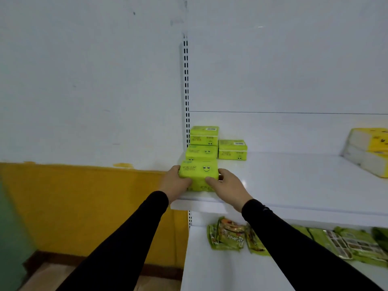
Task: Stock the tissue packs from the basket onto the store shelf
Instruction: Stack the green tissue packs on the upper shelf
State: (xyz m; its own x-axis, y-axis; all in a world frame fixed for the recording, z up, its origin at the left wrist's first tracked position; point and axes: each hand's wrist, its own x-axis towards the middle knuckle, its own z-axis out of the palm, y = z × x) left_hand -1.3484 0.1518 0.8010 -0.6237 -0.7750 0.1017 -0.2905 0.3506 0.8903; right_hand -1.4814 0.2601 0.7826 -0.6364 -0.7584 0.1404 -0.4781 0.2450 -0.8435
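Note:
A lime-green tissue pack [199,172] with a smiley face sits at the front left corner of the white shelf [294,181]. My left hand [175,183] grips its left side and my right hand [227,185] grips its right side, thumbs on the front face. Behind it lie more green packs: a stack of two [203,143] against the slotted upright, and a single pack [232,149] to their right. The basket is out of view.
Yellow-and-white tissue bundles [369,151] lie at the shelf's far right. The lower shelf holds green snack bags [228,234] and other green packets [346,242]. A white and yellow wall [84,196] stands to the left of the shelving.

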